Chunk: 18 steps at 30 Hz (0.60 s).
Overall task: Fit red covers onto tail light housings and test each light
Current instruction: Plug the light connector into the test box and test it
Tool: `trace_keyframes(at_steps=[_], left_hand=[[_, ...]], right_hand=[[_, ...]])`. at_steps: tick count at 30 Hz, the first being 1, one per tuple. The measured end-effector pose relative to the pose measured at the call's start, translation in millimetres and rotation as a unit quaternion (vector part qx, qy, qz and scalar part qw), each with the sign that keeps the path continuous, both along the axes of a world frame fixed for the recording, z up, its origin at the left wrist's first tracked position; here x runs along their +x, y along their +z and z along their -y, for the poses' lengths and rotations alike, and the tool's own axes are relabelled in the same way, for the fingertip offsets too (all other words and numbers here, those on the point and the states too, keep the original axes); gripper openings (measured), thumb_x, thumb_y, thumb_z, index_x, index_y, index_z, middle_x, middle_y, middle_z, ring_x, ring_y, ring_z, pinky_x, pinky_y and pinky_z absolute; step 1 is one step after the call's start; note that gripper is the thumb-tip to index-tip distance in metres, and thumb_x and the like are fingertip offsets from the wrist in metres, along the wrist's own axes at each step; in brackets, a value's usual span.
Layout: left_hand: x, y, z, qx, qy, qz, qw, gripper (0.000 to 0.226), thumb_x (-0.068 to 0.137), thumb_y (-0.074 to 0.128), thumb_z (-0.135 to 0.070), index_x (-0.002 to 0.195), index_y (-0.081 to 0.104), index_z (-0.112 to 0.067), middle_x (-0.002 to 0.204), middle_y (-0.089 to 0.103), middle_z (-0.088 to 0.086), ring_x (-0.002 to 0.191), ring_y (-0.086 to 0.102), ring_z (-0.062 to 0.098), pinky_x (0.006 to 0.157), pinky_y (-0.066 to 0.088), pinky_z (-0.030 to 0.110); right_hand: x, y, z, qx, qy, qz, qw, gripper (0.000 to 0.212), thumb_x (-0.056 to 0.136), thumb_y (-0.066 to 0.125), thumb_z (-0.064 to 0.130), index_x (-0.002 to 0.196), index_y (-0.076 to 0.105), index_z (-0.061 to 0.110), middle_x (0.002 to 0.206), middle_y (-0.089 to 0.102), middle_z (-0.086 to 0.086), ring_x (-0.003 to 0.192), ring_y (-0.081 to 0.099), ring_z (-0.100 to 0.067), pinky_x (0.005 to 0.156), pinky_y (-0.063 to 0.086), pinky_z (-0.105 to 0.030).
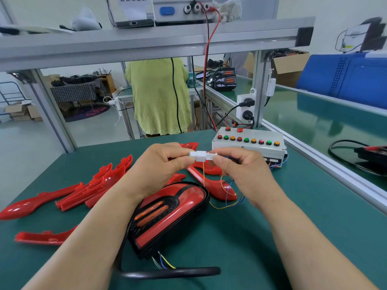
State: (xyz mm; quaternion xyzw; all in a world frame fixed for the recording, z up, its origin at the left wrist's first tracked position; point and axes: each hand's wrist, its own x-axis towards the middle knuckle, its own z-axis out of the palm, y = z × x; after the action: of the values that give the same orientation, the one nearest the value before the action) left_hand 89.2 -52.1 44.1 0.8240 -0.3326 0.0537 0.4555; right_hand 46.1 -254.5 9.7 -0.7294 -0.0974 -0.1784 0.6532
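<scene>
A black tail light housing with a red cover [167,216] fitted on it lies on the green mat in front of me. Thin coloured wires [226,197] run from it up to a white plug connector [202,154]. My left hand [161,166] pinches the connector's left half and my right hand [238,170] pinches its right half; the two halves meet between my fingertips. Several loose red covers [94,187] lie to the left, with more behind my hands [219,187].
A white test box with coloured buttons [249,143] stands at the back right, red and black leads rising to a power supply [182,9] on the shelf. A thick black cable [171,272] loops near me. A person in a green shirt [159,97] stands beyond the bench.
</scene>
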Motion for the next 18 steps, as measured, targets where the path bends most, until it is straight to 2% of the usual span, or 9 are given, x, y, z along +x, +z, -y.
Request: trace_keyframes(at_steps=[2, 5, 7, 9, 11, 13, 16, 18], left_hand=[[-1.5, -0.1, 0.4, 0.020, 0.003, 0.035, 0.999, 0.029, 0.092, 0.066, -0.011, 0.100, 0.073, -0.038, 0.071, 0.051, -0.001, 0.065, 0.047, 0.001, 0.066, 0.035, 0.013], [-2.1, -1.8, 1.1, 0.030, 0.013, 0.068, 0.997, 0.026, 0.091, 0.066, -0.010, 0.110, 0.074, -0.026, 0.080, 0.060, 0.003, 0.072, 0.055, 0.007, 0.071, 0.040, 0.015], [-2.4, -2.8, 2.5, 0.004, 0.018, 0.032, 0.999, 0.025, 0.091, 0.067, -0.010, 0.111, 0.074, -0.024, 0.086, 0.066, 0.003, 0.078, 0.061, 0.014, 0.076, 0.046, 0.017], [-2.2, -2.5, 4.0, -0.030, 0.014, -0.026, 0.999, 0.022, 0.089, 0.069, -0.015, 0.110, 0.075, -0.022, 0.079, 0.067, -0.002, 0.070, 0.060, 0.012, 0.072, 0.048, 0.016], [-0.8, -2.0, 3.7, -0.052, 0.007, -0.058, 0.997, 0.024, 0.086, 0.068, -0.025, 0.108, 0.076, -0.018, 0.066, 0.064, -0.006, 0.066, 0.058, 0.008, 0.071, 0.048, 0.016], [0.3, -2.2, 2.6, -0.065, 0.003, -0.067, 0.996, 0.029, 0.085, 0.064, -0.031, 0.107, 0.076, -0.017, 0.060, 0.061, -0.004, 0.067, 0.057, 0.009, 0.072, 0.048, 0.017], [-1.3, -0.9, 2.6, -0.076, 0.004, -0.074, 0.994, 0.016, 0.090, 0.068, -0.017, 0.102, 0.078, -0.019, 0.065, 0.068, 0.002, 0.070, 0.064, 0.010, 0.076, 0.051, 0.016], [-2.4, -0.1, 2.7, -0.086, 0.001, -0.080, 0.993, 0.017, 0.088, 0.070, -0.009, 0.100, 0.078, -0.018, 0.080, 0.075, 0.009, 0.077, 0.069, 0.014, 0.083, 0.055, 0.023]], right_hand=[[0.5, -1.1, 1.6, 0.003, 0.002, -0.003, 1.000, 0.034, 0.089, 0.071, 0.015, 0.081, 0.077, 0.047, 0.065, 0.066, 0.012, 0.059, 0.053, 0.000, 0.063, 0.046, -0.017], [0.9, -1.4, 2.9, 0.004, 0.004, -0.013, 1.000, 0.030, 0.088, 0.073, 0.017, 0.081, 0.078, 0.045, 0.069, 0.069, 0.008, 0.064, 0.056, -0.003, 0.067, 0.049, -0.021], [0.9, -0.8, 2.7, 0.003, 0.012, -0.012, 1.000, 0.029, 0.087, 0.073, 0.015, 0.082, 0.078, 0.043, 0.077, 0.074, 0.008, 0.071, 0.063, -0.002, 0.072, 0.052, -0.019], [1.2, -0.8, 2.6, 0.000, 0.013, -0.011, 1.000, 0.030, 0.087, 0.073, 0.015, 0.083, 0.078, 0.044, 0.081, 0.076, 0.008, 0.075, 0.066, -0.002, 0.076, 0.054, -0.019], [0.8, -0.4, 1.2, 0.001, 0.014, -0.013, 1.000, 0.025, 0.084, 0.074, 0.019, 0.084, 0.078, 0.044, 0.084, 0.076, 0.002, 0.077, 0.066, -0.006, 0.081, 0.055, -0.028], [-0.7, 0.1, -0.8, 0.009, 0.019, -0.016, 1.000, 0.018, 0.080, 0.074, 0.026, 0.084, 0.079, 0.043, 0.088, 0.075, -0.008, 0.077, 0.064, -0.011, 0.081, 0.054, -0.036], [-2.5, 1.5, -2.4, 0.003, 0.020, -0.019, 1.000, 0.018, 0.080, 0.076, 0.027, 0.080, 0.078, 0.045, 0.089, 0.070, -0.019, 0.075, 0.057, -0.016, 0.074, 0.048, -0.036], [-2.9, 2.6, -2.4, 0.000, 0.017, -0.018, 1.000, 0.027, 0.085, 0.076, 0.019, 0.080, 0.077, 0.046, 0.090, 0.069, -0.020, 0.076, 0.056, -0.018, 0.075, 0.047, -0.037]])
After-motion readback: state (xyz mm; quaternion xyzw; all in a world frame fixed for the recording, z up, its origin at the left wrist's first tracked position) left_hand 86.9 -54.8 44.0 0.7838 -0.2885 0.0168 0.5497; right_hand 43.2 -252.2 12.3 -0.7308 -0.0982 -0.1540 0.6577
